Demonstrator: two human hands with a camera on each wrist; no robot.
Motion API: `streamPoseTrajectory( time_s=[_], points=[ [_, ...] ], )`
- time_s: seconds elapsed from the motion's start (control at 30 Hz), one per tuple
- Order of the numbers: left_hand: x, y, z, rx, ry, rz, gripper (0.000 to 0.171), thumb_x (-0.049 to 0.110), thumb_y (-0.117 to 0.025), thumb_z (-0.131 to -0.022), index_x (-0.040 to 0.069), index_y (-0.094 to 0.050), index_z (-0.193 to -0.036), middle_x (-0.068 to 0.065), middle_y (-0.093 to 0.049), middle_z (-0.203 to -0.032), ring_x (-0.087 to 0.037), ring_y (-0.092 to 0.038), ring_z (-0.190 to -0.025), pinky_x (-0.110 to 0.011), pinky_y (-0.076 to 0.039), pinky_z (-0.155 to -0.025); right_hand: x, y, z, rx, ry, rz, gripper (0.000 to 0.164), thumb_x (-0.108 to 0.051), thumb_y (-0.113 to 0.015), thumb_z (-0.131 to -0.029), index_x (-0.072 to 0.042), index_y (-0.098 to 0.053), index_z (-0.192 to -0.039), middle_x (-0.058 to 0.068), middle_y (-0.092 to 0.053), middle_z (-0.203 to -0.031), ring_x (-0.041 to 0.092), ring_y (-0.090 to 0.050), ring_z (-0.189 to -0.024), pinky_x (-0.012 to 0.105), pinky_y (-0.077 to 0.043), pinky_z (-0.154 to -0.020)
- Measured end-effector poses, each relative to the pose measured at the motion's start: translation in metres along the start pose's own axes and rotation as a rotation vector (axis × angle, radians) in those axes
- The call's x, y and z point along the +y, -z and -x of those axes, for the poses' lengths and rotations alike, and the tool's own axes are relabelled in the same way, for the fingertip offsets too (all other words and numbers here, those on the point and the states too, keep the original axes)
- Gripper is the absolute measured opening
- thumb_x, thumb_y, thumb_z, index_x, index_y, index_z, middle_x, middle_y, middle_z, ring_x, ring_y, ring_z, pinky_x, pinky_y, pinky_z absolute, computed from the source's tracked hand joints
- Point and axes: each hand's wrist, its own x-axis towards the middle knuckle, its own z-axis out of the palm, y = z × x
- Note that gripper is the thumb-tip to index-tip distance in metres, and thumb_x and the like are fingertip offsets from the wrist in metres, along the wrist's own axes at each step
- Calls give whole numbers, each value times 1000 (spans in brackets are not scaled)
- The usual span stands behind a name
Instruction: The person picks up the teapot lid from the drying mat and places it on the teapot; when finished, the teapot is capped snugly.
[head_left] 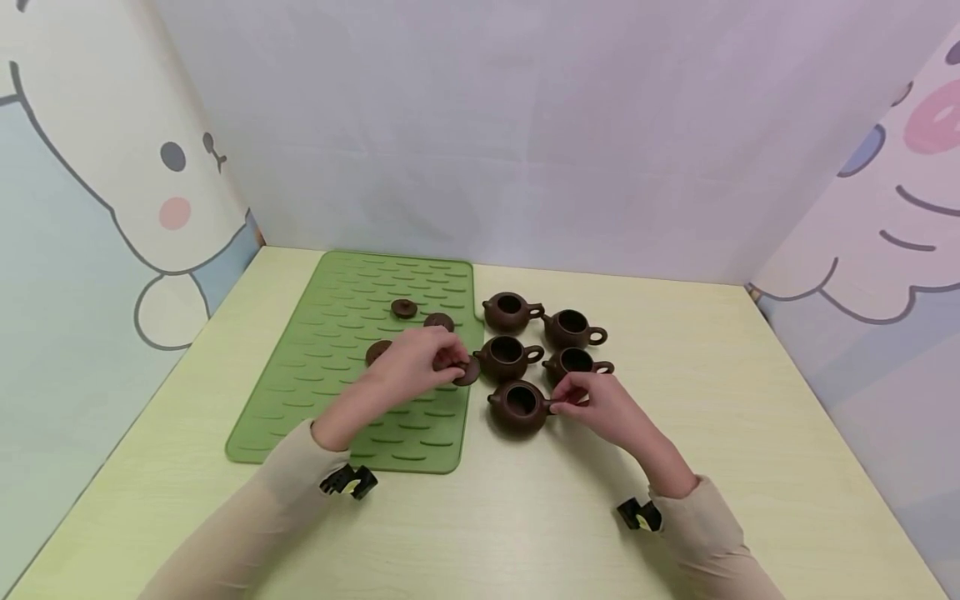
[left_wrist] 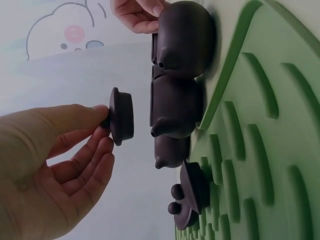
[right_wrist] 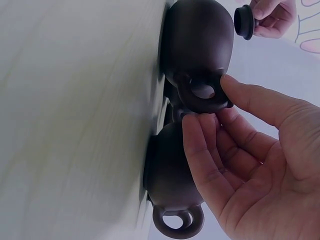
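Between thumb and fingertips, my left hand [head_left: 416, 360] pinches a dark brown teapot lid [left_wrist: 121, 116] by its knob. The lid hangs in the air above the mat's right edge, beside the teapots. My right hand [head_left: 606, 407] holds the nearest teapot [head_left: 519, 407] at its handle [right_wrist: 205, 102], thumb on one side and fingers on the other. That teapot stands on the table without a lid, its spout pointing left. Behind it stand several more lidless brown teapots [head_left: 504, 357], handles to the right. Part of one is covered by my right hand.
A green ridged mat [head_left: 300, 408] lies on the left of the pale wooden table [head_left: 675, 350]. Several loose lids rest on it, including one [head_left: 403, 308] towards the back and one [head_left: 377, 352] partly hidden by my left hand. Printed cloth walls [head_left: 495, 192] enclose the table.
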Motion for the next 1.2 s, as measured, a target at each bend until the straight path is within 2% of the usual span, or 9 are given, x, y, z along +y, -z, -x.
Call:
streamPoseTrajectory(
  time_s=[0.43, 0.77, 0.93, 1.2],
  points=[
    [10, -7, -8, -11, -36, 4, 10, 15, -74, -90, 13, -72, -100, 1, -69, -95, -12, -67, -87, -22, -56, -77, 0, -1, 0, 2, -1, 11, 6, -15, -77, -87, -13, -71, -87, -3, -70, -82, 9, -63, -77, 22, -53, -68],
    [18, -16, -14, -37, -52, 33, 9, 15, -74, -90, 13, -72, -98, 1, -70, -96, -12, -67, -89, -30, -59, -82, 0, -1, 0, 6, 5, 14, 6, -15, -77, -87, -14, -71, -87, -3, -70, -82, 9, -63, -78, 22, -53, -68],
    [23, -21, -15, -60, -49, 41, 9, 15, -74, -90, 14, -71, -98, 2, -69, -96, -11, -66, -90, -27, -58, -82, 0, -1, 0, 12, 5, 21, 6, -15, -77, -87, -14, -71, -87, -3, -70, -83, 7, -62, -77, 22, -53, -69],
    [31, -28, -20, -82, -81, 38, 7, 14, -73, -91, 16, -70, -98, 3, -70, -97, -10, -66, -92, -23, -55, -82, 0, -1, 0, 7, 11, 11, 5, -15, -76, -88, -14, -71, -88, -3, -70, -84, 8, -62, -78, 23, -54, -70]
  ],
)
